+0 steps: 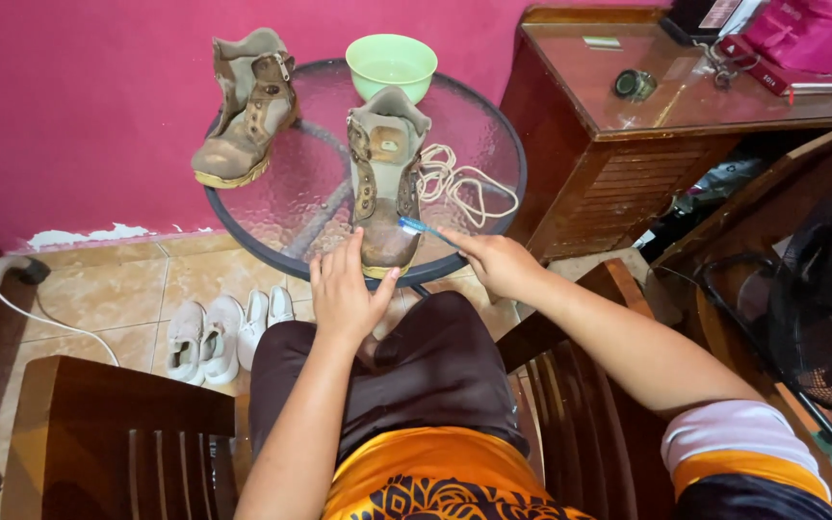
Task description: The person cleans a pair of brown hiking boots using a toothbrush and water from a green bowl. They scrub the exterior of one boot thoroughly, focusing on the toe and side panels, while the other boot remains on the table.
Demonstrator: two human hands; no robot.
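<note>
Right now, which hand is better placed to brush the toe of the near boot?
The right hand: it holds the blue toothbrush against the near boot, while the left hand steadies its toe.

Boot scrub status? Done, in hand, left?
Done: laces are out, lying on the glass table. In hand: left hand steadies the near boot; right hand holds a toothbrush on its toe. Left: far boot stands untouched and dusty.

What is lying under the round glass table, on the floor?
Through and below the glass table, white shoes lie on the tiled floor. The table's frame shows blurred through the textured glass. The boot and the person's left hand hide what lies under them.
</note>
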